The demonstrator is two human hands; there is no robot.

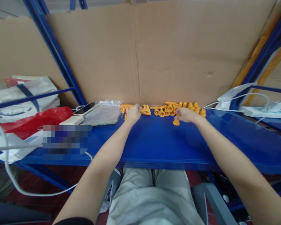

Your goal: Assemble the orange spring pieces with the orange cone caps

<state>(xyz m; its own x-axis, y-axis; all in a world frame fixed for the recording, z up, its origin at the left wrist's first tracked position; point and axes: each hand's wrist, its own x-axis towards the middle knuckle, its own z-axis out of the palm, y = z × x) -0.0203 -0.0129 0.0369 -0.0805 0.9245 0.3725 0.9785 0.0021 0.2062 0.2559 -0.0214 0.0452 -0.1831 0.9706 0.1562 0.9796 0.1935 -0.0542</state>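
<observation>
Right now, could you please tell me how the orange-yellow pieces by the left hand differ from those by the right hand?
The right group spreads over a longer stretch than the left group. The right group shows several round, flared ends, while the left group looks slim and angular. Both are orange-yellow and lie at the back of the blue shelf, by the cardboard.

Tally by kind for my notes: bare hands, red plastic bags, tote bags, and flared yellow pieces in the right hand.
Left hand and right hand: 2
Red plastic bag: 1
Tote bag: 1
Held yellow piece: 1
Total: 5
</observation>
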